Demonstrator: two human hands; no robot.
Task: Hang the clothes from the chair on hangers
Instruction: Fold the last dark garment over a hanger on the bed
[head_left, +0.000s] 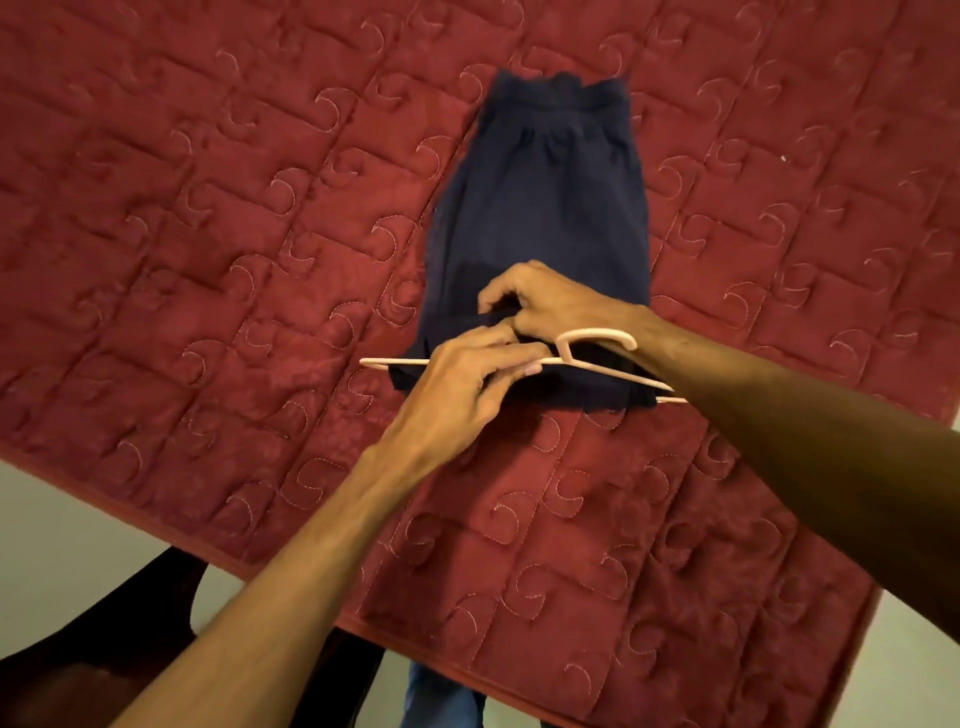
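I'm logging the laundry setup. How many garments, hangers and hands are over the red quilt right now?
Navy garment: 1
Pale hanger: 1
Hands: 2, the left hand and the right hand
Total: 4

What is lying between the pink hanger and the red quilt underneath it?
The near end of the navy garment, seen in the head view: the pink hanger lies across it, and the hanger's tips overhang bare red quilt.

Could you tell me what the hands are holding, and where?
Left hand grips the hanger beside its hook; right hand pinches the navy garment at its near edge.
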